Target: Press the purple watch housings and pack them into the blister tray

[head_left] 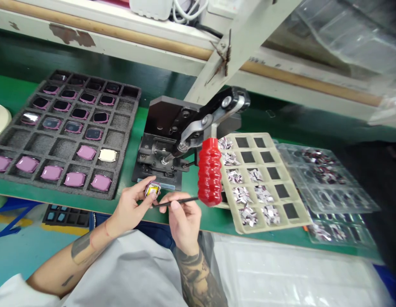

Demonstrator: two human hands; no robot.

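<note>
My left hand (134, 207) pinches a small pink watch case (152, 190) between thumb and fingers. The case faces up and shows yellow and white inside. In my right hand (184, 217) is a thin black stick-like tool (177, 201), gripped between thumb and index finger. Its tip lies close to the lower edge of the watch case; whether it touches, I cannot tell. Just beyond both hands stands a black toggle clamp press (162, 160) with a red ribbed handle (210, 172).
A grey foam tray (116, 137) at left holds several watch cases. On the right, a beige compartment tray (242, 228) carries small silvery pieces. Clear plastic trays (341, 200) lie farther right. A shelf post (236, 51) rises behind the press.
</note>
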